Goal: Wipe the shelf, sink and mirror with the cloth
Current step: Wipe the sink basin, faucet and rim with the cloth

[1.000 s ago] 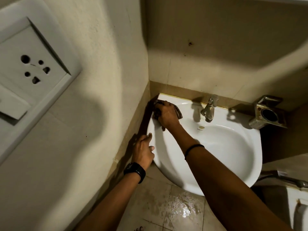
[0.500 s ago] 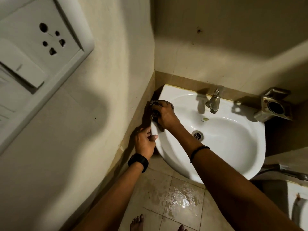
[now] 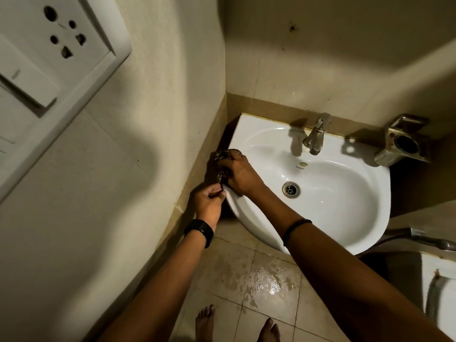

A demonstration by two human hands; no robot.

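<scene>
Wet tile floor lies nearest, with a shiny puddle at 6 o'clock below the sink and two bare feet at the bottom edge. Both forearms reach up from there. The left hand, with a black watch on its wrist, is curled shut at the sink's left rim, its fingertips pinching the lower end of the cloth. The right hand, a dark band on its wrist, is closed over the dark patterned cloth and presses it onto the rim at 9 o'clock of the basin, just beside the side wall. The white sink sits in the corner; its drain is just right of the right hand. At 12 o'clock of the basin stands a metal tap. At 2 o'clock a tarnished metal holder is fixed to the back wall. On the side wall, at far upper left, is a white socket.
</scene>
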